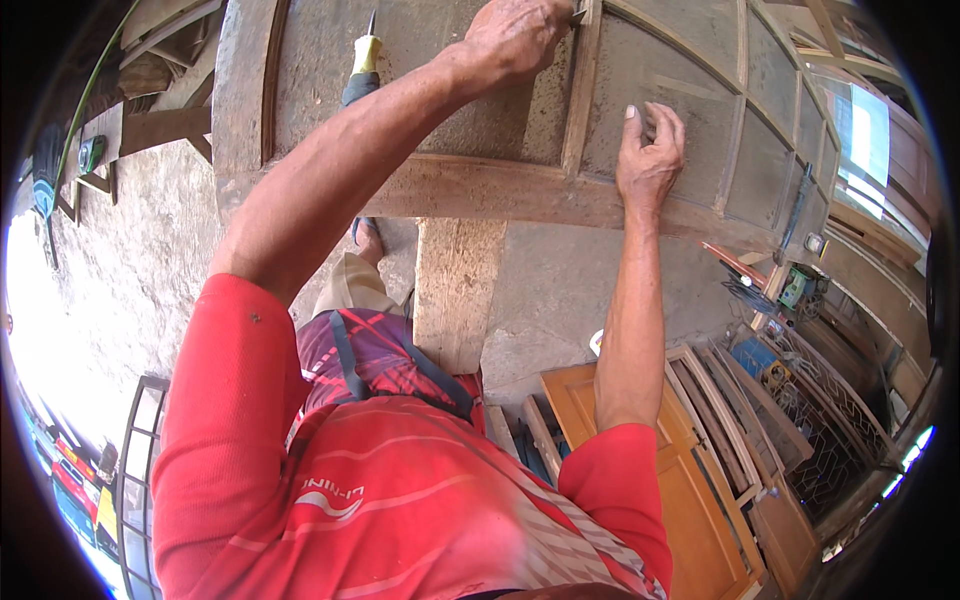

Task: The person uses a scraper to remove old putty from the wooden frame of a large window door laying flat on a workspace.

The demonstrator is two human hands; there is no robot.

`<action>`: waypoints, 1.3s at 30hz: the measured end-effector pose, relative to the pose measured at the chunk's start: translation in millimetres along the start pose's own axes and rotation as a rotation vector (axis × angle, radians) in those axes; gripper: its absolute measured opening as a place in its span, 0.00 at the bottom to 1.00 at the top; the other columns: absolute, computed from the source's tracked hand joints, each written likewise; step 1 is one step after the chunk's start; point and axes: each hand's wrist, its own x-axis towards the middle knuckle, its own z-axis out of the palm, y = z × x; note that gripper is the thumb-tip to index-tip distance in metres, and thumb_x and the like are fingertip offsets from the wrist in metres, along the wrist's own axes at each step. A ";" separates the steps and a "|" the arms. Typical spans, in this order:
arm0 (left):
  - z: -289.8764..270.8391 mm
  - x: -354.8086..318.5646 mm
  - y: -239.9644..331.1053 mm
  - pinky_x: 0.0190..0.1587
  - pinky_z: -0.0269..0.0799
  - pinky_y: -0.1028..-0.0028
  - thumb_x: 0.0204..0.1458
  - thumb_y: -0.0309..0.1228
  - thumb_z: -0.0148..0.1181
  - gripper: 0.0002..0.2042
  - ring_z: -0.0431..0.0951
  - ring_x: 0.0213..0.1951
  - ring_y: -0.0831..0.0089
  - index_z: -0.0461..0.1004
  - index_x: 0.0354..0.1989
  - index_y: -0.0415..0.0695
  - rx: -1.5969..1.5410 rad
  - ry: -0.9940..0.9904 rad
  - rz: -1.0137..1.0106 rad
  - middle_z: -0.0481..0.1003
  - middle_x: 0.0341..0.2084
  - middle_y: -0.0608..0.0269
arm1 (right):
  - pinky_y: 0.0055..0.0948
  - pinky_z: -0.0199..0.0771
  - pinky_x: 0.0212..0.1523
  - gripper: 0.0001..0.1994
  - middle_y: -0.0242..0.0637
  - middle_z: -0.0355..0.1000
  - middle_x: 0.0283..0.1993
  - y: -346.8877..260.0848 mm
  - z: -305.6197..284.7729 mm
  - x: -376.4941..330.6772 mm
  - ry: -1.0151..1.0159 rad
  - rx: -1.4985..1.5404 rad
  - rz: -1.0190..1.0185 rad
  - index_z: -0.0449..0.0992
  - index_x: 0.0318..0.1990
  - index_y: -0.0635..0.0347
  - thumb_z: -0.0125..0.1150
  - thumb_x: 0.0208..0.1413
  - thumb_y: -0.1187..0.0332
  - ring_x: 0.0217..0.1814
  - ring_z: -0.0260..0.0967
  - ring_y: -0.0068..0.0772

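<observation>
A large brown wooden panelled door (480, 183) lies in front of me, its panels dusty and framed by raised strips. My left hand (520, 38) is closed in a fist over it, at the top edge of the view. A small dark metal tip sticks out on the fist's right side; the rest of that tool is hidden in the hand. My right hand (652, 158) hovers at or rests on a panel, thumb and curled fingers apart, with nothing visible between them. Left of my left hand, a screwdriver-like tool (366, 68) with a yellow and dark handle lies on the door.
A pale wooden plank (458, 290) runs from beneath the door toward me. An orange-brown panelled door (690, 500) and several timber pieces lean at lower right. Green machine (797, 287) stands at right. A dark metal grille frame (140, 470) is at lower left.
</observation>
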 end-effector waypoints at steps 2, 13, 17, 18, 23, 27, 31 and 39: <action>2.6 -10.1 -0.3 0.38 0.79 0.54 0.65 0.30 0.51 0.09 0.80 0.33 0.52 0.76 0.40 0.38 -0.035 -0.036 -0.004 0.78 0.31 0.48 | 0.43 0.74 0.57 0.16 0.50 0.75 0.53 -3.3 0.8 1.4 -0.011 0.016 0.005 0.80 0.49 0.68 0.68 0.59 0.66 0.56 0.74 0.52; -0.8 -44.2 15.7 0.34 0.81 0.57 0.64 0.25 0.49 0.08 0.82 0.29 0.57 0.75 0.37 0.37 -0.009 -0.123 0.079 0.79 0.28 0.49 | 0.42 0.77 0.54 0.15 0.48 0.75 0.54 0.9 1.0 -0.8 -0.020 0.001 -0.002 0.80 0.49 0.68 0.68 0.60 0.65 0.56 0.75 0.49; -2.9 -27.1 -10.3 0.34 0.85 0.63 0.65 0.23 0.48 0.09 0.84 0.29 0.65 0.77 0.40 0.38 -0.006 -0.232 0.023 0.82 0.29 0.50 | 0.40 0.79 0.52 0.15 0.48 0.75 0.54 -3.8 2.8 0.5 -0.030 0.058 0.036 0.80 0.49 0.68 0.67 0.61 0.65 0.55 0.76 0.48; -12.7 -15.0 -5.9 0.39 0.86 0.63 0.65 0.22 0.48 0.09 0.85 0.34 0.63 0.77 0.42 0.37 0.115 -0.296 -0.072 0.82 0.33 0.48 | 0.39 0.79 0.51 0.15 0.47 0.75 0.54 -1.7 3.1 1.6 -0.028 0.057 0.029 0.81 0.49 0.68 0.67 0.61 0.65 0.55 0.76 0.47; -1.7 26.5 -25.1 0.40 0.76 0.47 0.57 0.31 0.53 0.09 0.81 0.36 0.40 0.77 0.32 0.40 0.051 0.039 -0.012 0.80 0.29 0.39 | 0.39 0.80 0.50 0.14 0.48 0.75 0.54 0.5 3.4 0.1 -0.016 0.071 0.048 0.81 0.48 0.68 0.67 0.60 0.66 0.54 0.76 0.47; 3.6 43.5 -25.1 0.41 0.76 0.47 0.58 0.31 0.52 0.10 0.82 0.37 0.40 0.77 0.32 0.39 0.023 0.038 -0.017 0.80 0.29 0.39 | 0.39 0.80 0.49 0.14 0.49 0.75 0.54 1.0 3.4 2.1 -0.021 0.044 0.028 0.81 0.48 0.68 0.68 0.60 0.67 0.53 0.77 0.48; 3.7 49.4 -29.3 0.41 0.77 0.47 0.60 0.33 0.52 0.11 0.82 0.37 0.41 0.77 0.33 0.39 0.077 0.021 0.062 0.80 0.30 0.39 | 0.40 0.79 0.51 0.14 0.49 0.75 0.53 -1.1 2.7 0.4 -0.014 0.041 0.042 0.81 0.48 0.69 0.68 0.60 0.67 0.54 0.76 0.49; -2.6 34.6 -29.8 0.41 0.76 0.47 0.63 0.37 0.53 0.12 0.80 0.38 0.38 0.77 0.37 0.40 -0.002 -0.041 0.245 0.80 0.32 0.40 | 0.41 0.77 0.53 0.16 0.49 0.75 0.53 -0.7 2.4 -0.2 -0.018 0.006 0.016 0.81 0.47 0.68 0.70 0.59 0.64 0.55 0.76 0.49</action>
